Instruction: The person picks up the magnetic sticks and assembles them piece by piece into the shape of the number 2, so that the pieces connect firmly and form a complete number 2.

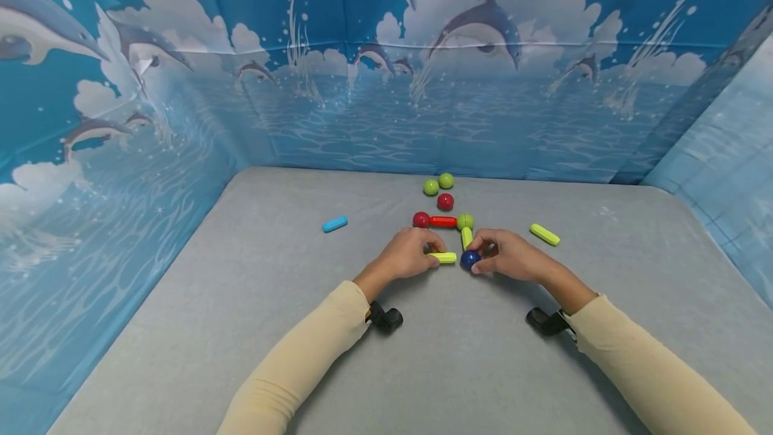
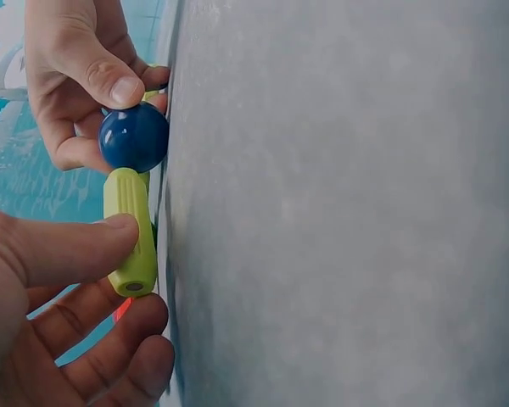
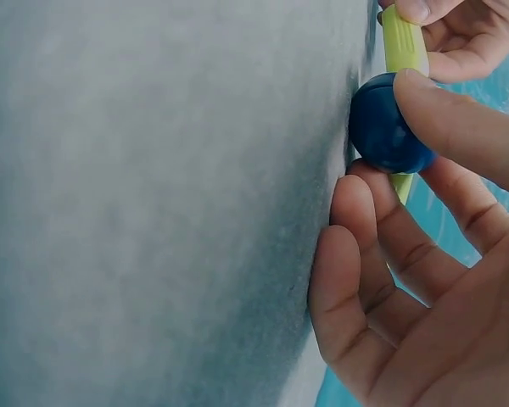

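My left hand point(image 1: 409, 254) pinches a yellow-green rod point(image 1: 445, 258) between thumb and fingers, low over the table. A dark blue ball point(image 1: 470, 260) is held by my right hand point(image 1: 507, 255), thumb on one side and fingers on the other. In the head view a small gap shows between rod and ball. Behind the ball, a second yellow-green rod point(image 1: 467, 238) runs back to a green ball point(image 1: 465, 221). From that green ball a red rod point(image 1: 443, 221) leads left to a red ball point(image 1: 421, 220).
Beyond the joined pieces lie a loose red ball point(image 1: 445, 202) and two green balls point(image 1: 431, 186). A blue rod point(image 1: 335, 223) is on the left of the grey table point(image 1: 199, 327), another yellow-green rod point(image 1: 545, 234) on the right. Dolphin-printed curtains point(image 1: 386, 119) hang behind.
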Tool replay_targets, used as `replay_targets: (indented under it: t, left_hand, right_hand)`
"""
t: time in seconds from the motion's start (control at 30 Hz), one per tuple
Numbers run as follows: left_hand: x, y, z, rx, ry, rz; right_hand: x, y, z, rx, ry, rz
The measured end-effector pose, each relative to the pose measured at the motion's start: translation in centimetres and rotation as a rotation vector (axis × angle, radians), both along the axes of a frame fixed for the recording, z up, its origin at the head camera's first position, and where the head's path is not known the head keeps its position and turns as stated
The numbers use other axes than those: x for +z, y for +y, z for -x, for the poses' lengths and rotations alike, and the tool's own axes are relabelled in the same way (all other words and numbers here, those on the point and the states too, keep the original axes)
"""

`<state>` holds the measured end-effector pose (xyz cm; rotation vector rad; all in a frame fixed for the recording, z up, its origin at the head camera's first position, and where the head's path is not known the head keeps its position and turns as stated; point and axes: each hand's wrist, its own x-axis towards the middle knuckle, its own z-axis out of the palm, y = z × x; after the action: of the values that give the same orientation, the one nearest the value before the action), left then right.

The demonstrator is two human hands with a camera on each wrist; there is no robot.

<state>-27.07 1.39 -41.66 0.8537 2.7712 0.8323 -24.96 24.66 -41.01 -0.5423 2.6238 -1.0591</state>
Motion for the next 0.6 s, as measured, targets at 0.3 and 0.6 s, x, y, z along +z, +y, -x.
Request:
replay_targets:
  t: [0.3, 0.6]
  left_hand:
    - [0.35, 0.87, -0.31, -0.021, 0.029, 0.014]
    - [0.35, 0.87, -0.45, -0.015, 0.050, 0.006]
  right_hand:
    - [0.07, 0.05, -0.07, -0.006, 0.000, -0.009]
    - [0.02, -0.08, 0.00, 0.001, 0.002, 0.004]
